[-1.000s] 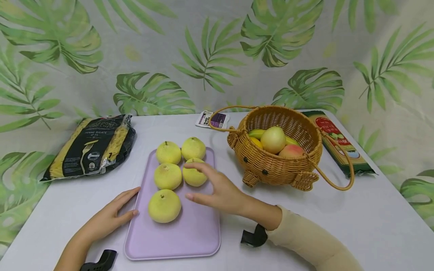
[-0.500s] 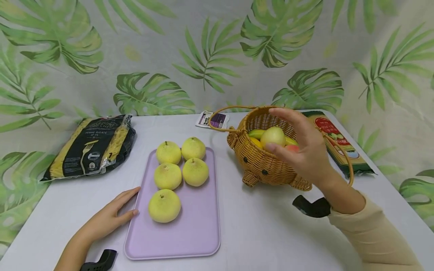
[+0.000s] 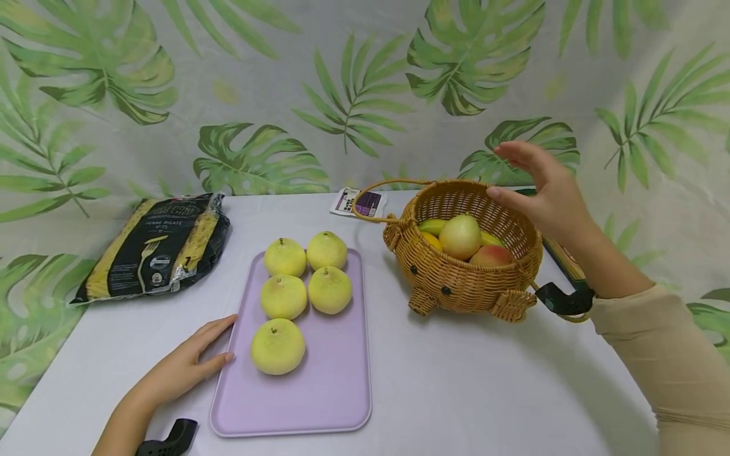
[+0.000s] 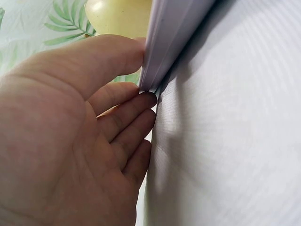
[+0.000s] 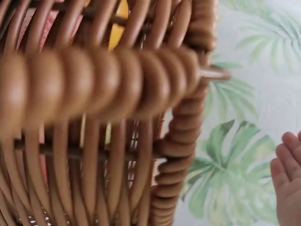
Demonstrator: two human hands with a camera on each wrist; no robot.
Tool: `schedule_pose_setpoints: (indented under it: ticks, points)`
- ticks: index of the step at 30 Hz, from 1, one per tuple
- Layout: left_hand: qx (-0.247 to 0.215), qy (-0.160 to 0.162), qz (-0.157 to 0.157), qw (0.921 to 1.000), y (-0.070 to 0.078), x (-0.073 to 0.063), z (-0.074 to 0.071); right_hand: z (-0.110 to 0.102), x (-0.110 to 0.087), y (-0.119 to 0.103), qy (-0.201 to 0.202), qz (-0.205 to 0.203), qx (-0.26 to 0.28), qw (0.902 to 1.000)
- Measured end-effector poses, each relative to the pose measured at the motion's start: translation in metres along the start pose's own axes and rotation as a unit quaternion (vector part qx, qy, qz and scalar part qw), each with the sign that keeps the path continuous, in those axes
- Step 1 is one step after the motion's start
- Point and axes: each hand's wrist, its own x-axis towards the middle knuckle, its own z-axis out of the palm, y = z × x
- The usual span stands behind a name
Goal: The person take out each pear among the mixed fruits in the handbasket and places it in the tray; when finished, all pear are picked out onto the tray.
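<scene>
My left hand (image 3: 179, 367) rests at the left edge of the lilac tray (image 3: 308, 405), its thumb and fingertips touching the rim, as the left wrist view also shows. Several round yellow-green fruits (image 3: 277, 346) with short stems, like pomelos, sit on that tray. Over the right rim of the pig-shaped wicker basket (image 3: 433, 272) hovers my right hand (image 3: 556, 196), fingers spread from the thumb and holding nothing. Inside the basket lie a pale round fruit (image 3: 460, 237), a peach (image 3: 491, 256) and yellow fruit, partly hidden. The right wrist view shows the basket's weave close up.
A black bag of penne (image 3: 156, 247) lies at the back left. Behind the basket are a small purple-and-white packet (image 3: 359, 202) and, at right, a green packet (image 3: 564, 259) largely covered by my arm. A leaf-print cloth (image 3: 353, 95) hangs behind the table.
My right hand has moved from over the tray's fruits rightward, across the basket's front, and up above its right rim. The left hand and fruits have stayed put.
</scene>
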Motion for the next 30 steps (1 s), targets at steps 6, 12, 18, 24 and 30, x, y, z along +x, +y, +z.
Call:
schedule_pose_setpoints:
  ticks: [6,12,18,24,30]
  points:
    - [0.007,0.000,-0.001,1.0000,0.000,0.001,0.000,-0.008,0.006,0.020,-0.073,0.045,-0.049,0.9951]
    - [0.009,0.002,0.000,1.0000,0.000,0.000,0.000,-0.009,0.009,0.031,-0.132,0.084,-0.069,0.9853]
    - [0.004,0.000,-0.002,1.0000,0.000,0.000,0.000,0.002,0.013,0.044,-0.183,0.121,-0.067,0.9734]
    - [-0.001,0.000,-0.003,1.0000,-0.001,0.000,0.000,0.015,0.012,0.054,-0.214,0.140,-0.030,0.9662]
    - [-0.005,0.001,-0.002,1.0000,-0.002,0.000,0.000,0.024,0.012,0.065,-0.233,0.133,-0.031,0.9628]
